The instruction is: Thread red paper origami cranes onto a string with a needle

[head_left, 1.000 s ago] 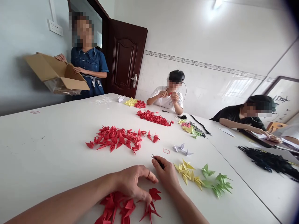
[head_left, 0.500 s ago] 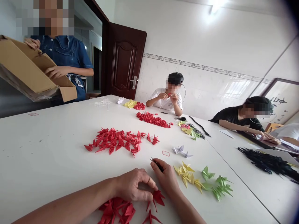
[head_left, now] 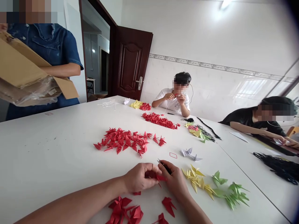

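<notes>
One white counter point(head_left: 77, 152) spreads before an open, dark panelled door point(head_left: 130, 62). Red origami cranes point(head_left: 123, 140) heap beyond the hands; yellow cranes point(head_left: 196, 180) and green cranes point(head_left: 235, 193) lie to the right. The left hand point(head_left: 139, 179) has a narrow grip on a red crane point(head_left: 160, 178), just beside the right hand point(head_left: 175, 177), whose grip wraps black tweezers point(head_left: 166, 168).

Brt overall; ceiling lt point(head_left: 226, 3) glaring, R corners dk.
</notes>
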Demonstrator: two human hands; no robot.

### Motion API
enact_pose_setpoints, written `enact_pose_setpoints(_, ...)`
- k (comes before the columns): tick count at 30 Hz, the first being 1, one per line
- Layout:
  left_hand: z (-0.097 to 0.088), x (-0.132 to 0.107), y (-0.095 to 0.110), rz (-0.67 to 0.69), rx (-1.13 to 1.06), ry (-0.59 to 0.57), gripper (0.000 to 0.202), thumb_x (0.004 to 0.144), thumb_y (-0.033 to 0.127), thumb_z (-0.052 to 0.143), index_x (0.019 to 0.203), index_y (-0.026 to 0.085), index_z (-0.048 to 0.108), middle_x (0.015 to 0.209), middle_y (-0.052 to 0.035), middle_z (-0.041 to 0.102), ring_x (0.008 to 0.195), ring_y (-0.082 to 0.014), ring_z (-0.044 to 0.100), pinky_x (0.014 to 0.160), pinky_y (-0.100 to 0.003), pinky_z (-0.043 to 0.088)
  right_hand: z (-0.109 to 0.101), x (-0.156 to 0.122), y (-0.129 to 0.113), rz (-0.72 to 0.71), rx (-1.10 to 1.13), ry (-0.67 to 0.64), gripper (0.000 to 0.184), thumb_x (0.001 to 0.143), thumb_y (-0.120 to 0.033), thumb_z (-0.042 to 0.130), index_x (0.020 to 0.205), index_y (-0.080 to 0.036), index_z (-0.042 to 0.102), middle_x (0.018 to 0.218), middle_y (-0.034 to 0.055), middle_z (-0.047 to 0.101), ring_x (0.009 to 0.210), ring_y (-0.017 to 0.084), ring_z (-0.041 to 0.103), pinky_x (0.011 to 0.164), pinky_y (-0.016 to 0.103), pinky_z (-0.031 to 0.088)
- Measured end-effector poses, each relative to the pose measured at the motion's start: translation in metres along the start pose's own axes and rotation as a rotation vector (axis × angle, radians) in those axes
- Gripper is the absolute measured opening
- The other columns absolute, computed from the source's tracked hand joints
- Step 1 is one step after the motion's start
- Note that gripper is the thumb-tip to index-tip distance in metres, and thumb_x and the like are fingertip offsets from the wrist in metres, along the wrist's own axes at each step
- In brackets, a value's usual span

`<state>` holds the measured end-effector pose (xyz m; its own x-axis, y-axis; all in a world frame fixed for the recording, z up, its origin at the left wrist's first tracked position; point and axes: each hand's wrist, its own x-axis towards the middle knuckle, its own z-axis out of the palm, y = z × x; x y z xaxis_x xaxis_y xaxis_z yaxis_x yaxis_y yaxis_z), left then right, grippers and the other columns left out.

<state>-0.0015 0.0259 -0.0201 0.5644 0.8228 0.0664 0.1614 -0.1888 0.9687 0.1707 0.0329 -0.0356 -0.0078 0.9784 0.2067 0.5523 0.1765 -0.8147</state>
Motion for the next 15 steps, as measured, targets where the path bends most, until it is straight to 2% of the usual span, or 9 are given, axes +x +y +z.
enact_pose_setpoints(3,-0.006,0.006,0.001,-0.019,-0.112,0.149,0.025,0.075,0.022,0.056,0.099,0.014,0.057,0.076,-0.0031,0.065,0.074,-0.0149,0.063,0.066,-0.025,0.047,-0.001,0.0,-0.003,-0.007,0.003,0.004,0.04,0.077,-0.047,0.05,0.095,-0.015,0.067,0.086,0.007,0.07,0.081,0.025,0.062,0.07,0.031,0.047)
enact_pose_setpoints(6,-0.011,0.011,-0.001,-0.038,-0.193,0.252,0.021,0.075,0.022,0.056,0.095,0.015,0.057,0.086,-0.0055,0.065,0.08,-0.0161,0.063,0.072,-0.028,0.048,-0.001,-0.002,-0.006,0.0,-0.015,-0.002,0.04,0.078,-0.047,0.049,0.095,-0.014,0.066,0.085,0.0067,0.07,0.079,0.024,0.062,0.069,0.031,0.047)
enact_pose_setpoints(10,-0.015,0.013,-0.003,-0.073,-0.308,0.278,0.025,0.074,0.016,0.056,0.099,0.016,0.057,0.106,-0.0081,0.062,0.089,-0.0162,0.062,0.083,-0.03,0.047,-0.001,-0.004,-0.008,-0.035,-0.018,0.012,0.037,0.078,-0.044,0.049,0.094,-0.015,0.066,0.089,0.0075,0.069,0.082,0.024,0.062,0.071,0.03,0.047)
enact_pose_setpoints(15,-0.018,0.014,-0.005,-0.123,-0.432,0.267,0.028,0.072,0.014,0.057,0.1,0.014,0.058,0.106,-0.0088,0.062,0.089,-0.0174,0.062,0.085,-0.032,0.047,-0.002,-0.008,-0.012,-0.154,-0.085,-0.016,0.031,0.082,-0.039,0.048,0.093,-0.017,0.067,0.084,0.0057,0.069,0.076,0.02,0.061,0.066,0.026,0.047)
